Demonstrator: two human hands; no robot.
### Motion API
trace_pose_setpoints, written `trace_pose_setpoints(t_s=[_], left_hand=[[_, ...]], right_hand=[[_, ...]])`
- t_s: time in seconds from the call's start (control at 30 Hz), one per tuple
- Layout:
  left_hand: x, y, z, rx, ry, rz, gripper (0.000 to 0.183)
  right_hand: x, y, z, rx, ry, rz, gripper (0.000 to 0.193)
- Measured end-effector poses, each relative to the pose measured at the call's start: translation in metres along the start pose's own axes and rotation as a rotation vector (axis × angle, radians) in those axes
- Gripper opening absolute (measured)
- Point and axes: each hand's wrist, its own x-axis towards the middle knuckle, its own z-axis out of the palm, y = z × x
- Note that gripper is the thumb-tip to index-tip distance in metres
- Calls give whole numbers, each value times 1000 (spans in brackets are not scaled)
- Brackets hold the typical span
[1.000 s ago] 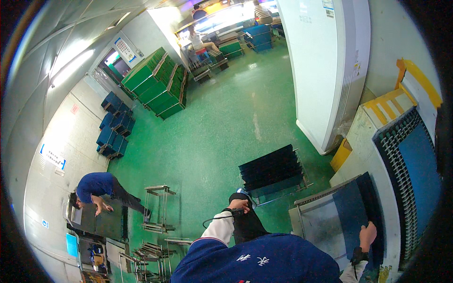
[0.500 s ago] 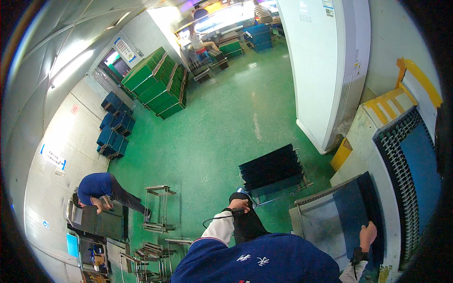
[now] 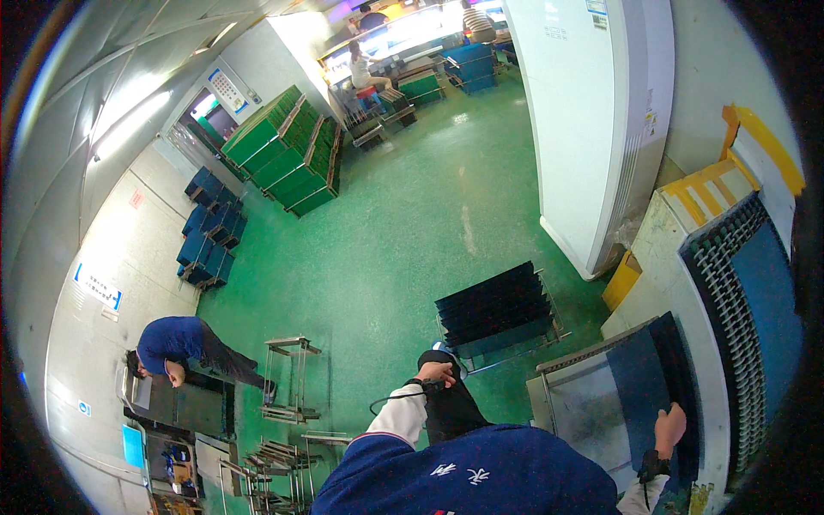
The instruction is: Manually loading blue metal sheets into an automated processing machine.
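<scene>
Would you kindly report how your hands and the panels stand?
Left hand resting on leg. Right hand curled at edge of dark panels, grip unclear. Black panel batch racked on floor ahead, touching neither hand.

Right hand (image 3: 669, 427) at the dark panel (image 3: 637, 386) along the right edge of the worktop (image 3: 588, 421), left hand (image 3: 436, 373) on a black-clad leg (image 3: 451, 412) — rack of dark boards (image 3: 496, 305) on the green floor (image 3: 386, 240), co-worker (image 3: 172, 339) bent forward

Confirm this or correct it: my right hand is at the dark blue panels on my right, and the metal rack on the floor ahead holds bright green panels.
Wrong colour: the head view shows the metal rack ahead of you holding blackish panels, not bright green ones. Your right hand is at the dark blue panels, as stated.
</scene>
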Motion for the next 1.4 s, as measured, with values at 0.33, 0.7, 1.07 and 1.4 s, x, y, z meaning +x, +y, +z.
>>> trace_pose_setpoints(t_s=[0.33,0.7,1.07,1.4], left_hand=[[9,-4,-6,-3,-17,12,40],[7,-7,-6,-27,-10,32,39],[8,-6,-6,-21,-19,10,36],[7,-5,-6,-5,-20,12,38]], right_hand=[[-2,-2,-3,20,3,4,40],[-1,3,5,12,26,-11,39],[-2,0,1,12,15,-18,40],[-2,1,2,15,34,-15,38]])
